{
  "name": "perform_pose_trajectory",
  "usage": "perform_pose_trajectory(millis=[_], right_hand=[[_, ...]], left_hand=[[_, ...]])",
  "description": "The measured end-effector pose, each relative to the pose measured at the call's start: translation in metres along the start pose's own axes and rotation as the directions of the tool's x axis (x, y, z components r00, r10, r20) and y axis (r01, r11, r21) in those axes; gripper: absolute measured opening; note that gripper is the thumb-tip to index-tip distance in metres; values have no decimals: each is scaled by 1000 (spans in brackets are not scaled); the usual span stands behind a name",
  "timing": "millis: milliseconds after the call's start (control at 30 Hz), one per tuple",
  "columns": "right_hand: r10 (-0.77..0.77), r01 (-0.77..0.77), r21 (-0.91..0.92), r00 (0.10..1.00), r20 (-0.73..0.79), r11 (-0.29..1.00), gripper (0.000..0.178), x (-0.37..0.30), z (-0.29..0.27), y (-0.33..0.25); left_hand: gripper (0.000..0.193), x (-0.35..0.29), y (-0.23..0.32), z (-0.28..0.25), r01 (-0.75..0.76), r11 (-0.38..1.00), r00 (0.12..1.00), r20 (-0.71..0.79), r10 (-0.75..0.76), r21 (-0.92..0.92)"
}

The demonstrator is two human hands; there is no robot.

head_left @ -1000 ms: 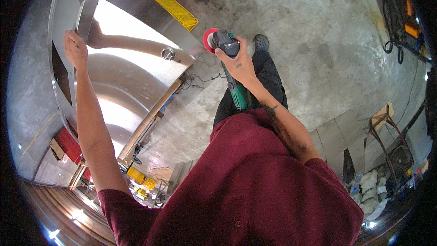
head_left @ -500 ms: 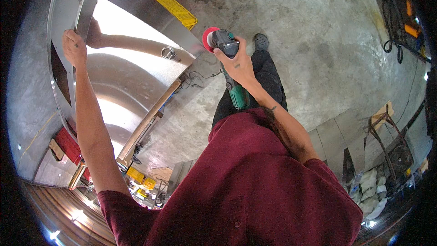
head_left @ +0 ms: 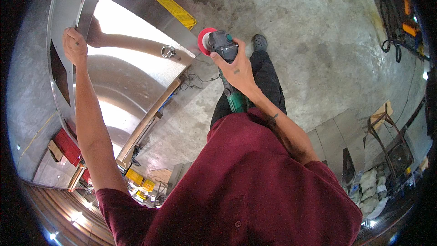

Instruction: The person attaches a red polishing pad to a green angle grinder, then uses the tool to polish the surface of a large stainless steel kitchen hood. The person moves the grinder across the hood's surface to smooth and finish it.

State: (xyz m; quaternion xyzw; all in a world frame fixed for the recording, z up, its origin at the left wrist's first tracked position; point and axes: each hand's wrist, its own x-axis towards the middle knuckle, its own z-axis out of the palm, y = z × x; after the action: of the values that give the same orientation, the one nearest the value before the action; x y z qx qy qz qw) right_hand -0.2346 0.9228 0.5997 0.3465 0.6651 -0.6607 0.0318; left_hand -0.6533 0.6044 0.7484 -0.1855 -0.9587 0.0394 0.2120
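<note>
A closed fist, my left hand (head_left: 75,47) grips the upright edge of a shiny bent sheet-metal piece (head_left: 129,75) at the left. My right hand (head_left: 236,70) is wrapped round the head of a green and black angle grinder (head_left: 223,45). The grinder carries a red round disc (head_left: 203,42), apart from the metal's right corner. Its green rear end rests close against my shirt. A small round metal ring (head_left: 168,52) lies on the sheet near that corner. The fingertips of my left hand are partly hidden.
A wooden edge (head_left: 150,120) runs under the sheet's near side, with dark cables (head_left: 193,81) on the floor beside it. Beyond the sheet lies a yellow perforated crate (head_left: 169,7). A metal-framed stand (head_left: 387,130) and pale bags (head_left: 372,191) are at the right.
The grinder in my right hand has shifted slightly left and back toward my body. My left hand keeps its place on the metal edge.
</note>
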Motion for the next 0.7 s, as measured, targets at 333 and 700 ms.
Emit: perform_pose_trajectory(millis=[333,700], right_hand=[[-3,2,36,999,39,999,89,-17,-10,-27],[33,-32,58,999,-7,998,83,-6,4,-3]], left_hand=[[57,0,11,-1,37,999,999,1,-37,8],[56,-3,11,-5,59,998,998,-18,-59,1]])
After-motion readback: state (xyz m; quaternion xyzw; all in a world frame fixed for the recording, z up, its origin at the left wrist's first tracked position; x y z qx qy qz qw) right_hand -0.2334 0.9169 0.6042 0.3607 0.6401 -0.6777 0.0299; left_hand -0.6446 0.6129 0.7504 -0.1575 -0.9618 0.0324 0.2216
